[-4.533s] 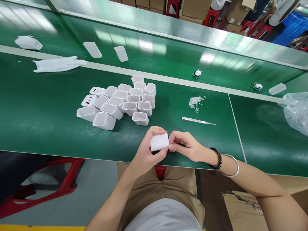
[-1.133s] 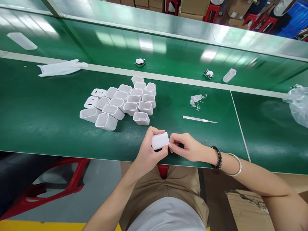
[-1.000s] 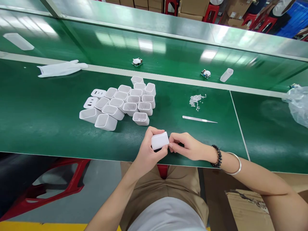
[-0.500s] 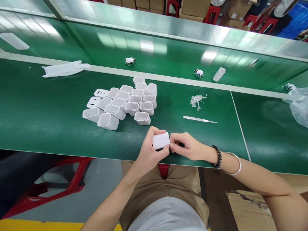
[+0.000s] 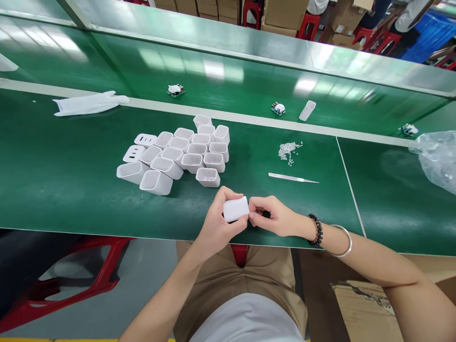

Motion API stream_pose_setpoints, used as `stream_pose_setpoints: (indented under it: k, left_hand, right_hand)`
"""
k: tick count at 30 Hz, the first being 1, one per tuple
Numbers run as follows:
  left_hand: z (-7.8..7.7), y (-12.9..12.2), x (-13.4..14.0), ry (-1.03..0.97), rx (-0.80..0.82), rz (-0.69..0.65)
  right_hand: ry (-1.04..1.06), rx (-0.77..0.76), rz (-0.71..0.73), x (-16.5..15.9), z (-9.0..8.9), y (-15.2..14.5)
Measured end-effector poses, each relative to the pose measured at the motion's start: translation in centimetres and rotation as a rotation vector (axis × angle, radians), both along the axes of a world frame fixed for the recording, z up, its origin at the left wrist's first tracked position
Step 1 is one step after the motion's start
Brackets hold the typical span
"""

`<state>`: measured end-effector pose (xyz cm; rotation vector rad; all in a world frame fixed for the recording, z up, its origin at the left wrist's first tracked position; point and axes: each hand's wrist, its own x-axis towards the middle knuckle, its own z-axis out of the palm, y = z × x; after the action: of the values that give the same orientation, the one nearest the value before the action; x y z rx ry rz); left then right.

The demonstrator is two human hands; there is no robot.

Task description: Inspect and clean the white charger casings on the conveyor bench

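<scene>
My left hand (image 5: 220, 219) is closed around a white plastic charger housing (image 5: 235, 209), held on its side near the table's front edge. Thumb and fingers grip it from both long sides. My right hand (image 5: 270, 216) is pinched at the housing's right end, its fingertips against the edge; anything between them is too small or hidden to make out. Tweezers (image 5: 292, 178) lie beyond my right hand, pointing right. Behind them is a small scattered pile of clear bits (image 5: 288, 151). Several open white housings (image 5: 156, 182) stand grouped ahead to the left, two slotted end faces (image 5: 145, 139) among them.
A white glove (image 5: 90, 103) lies at the back left, across the pale strip. On the green surface behind that strip are circuit boards (image 5: 175, 90) and a single housing (image 5: 307, 110). A clear plastic bag (image 5: 436, 159) lies at the far right. A red stool (image 5: 103, 270) stands below left.
The boards and single housing behind the pale strip have shifted left relative to the table. The whole view has drifted slightly. Both hands keep nearly the same hold.
</scene>
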<state>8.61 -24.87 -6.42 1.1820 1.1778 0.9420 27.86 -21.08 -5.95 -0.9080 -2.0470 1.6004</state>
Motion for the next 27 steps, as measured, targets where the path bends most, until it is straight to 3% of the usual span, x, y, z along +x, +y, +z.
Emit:
stream_pose_setpoints:
  k: [6,10,14,19,23,27]
  left_hand:
    - [-0.2,-0.2,0.5,-0.004,0.034,0.081]
    - [-0.3,-0.4,0.7,0.003,0.080,0.137]
    - [-0.3,-0.5,0.6,0.014,0.127,0.096]
    - [-0.1,-0.5,0.2,-0.036,0.122,0.004]
    - [-0.4,-0.6,0.1,-0.159,0.118,0.047]
    - [-0.9,-0.8,0.3,-0.219,0.223,0.109]
  right_hand:
    - [0.004,0.127,-0.005,0.1,0.2,0.1]
    - [-0.012,0.364,-0.031,0.0,-0.1,-0.6]
    - [-0.063,0.554,-0.109,-0.3,-0.5,-1.1]
    - [-0.099,0.579,-0.088,-0.3,-0.5,-0.8]
    - [-0.046,0.508,-0.119,-0.1,-0.3,-0.2]
    - [-0.040,0.374,-0.157,0.2,-0.4,0.3]
